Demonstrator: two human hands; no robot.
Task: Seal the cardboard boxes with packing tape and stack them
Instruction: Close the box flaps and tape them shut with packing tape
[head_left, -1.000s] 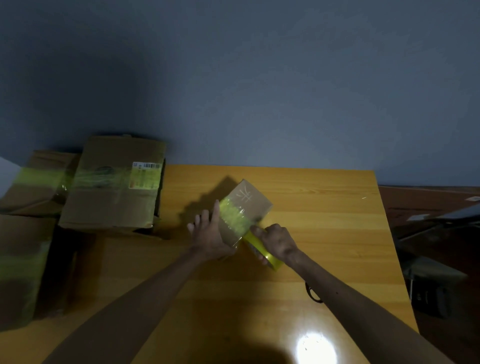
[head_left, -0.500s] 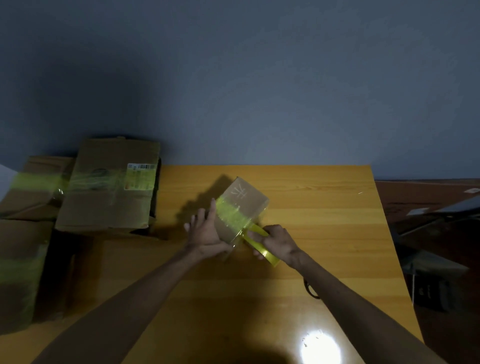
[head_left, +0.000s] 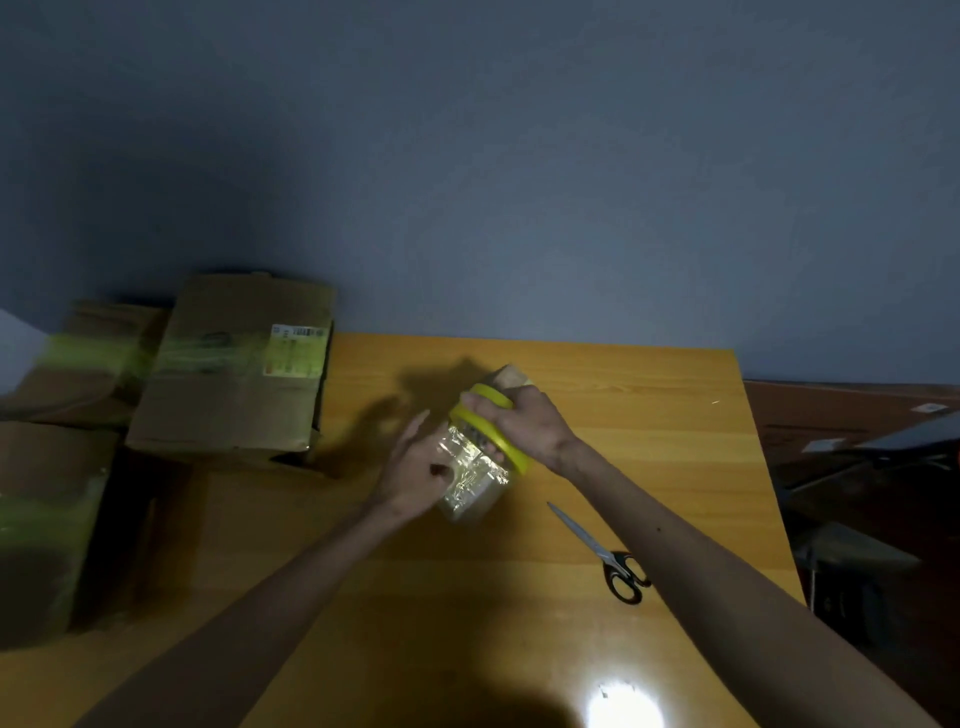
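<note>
Cardboard box (head_left: 475, 488) looked light, tape-slick, best braced sideways: left hand (head_left: 415, 467) lay flat against it, right hand (head_left: 535, 423) gripped tape roll (head_left: 511, 451).

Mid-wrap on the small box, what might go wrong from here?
1. The left hand only steadies the box with fairly straight fingers; pulling the tape roll in the right hand may twist it.
2. The tape on the box looks crinkled, so more creases may form.
3. The scissors lie close by the right forearm and might get knocked.
</note>
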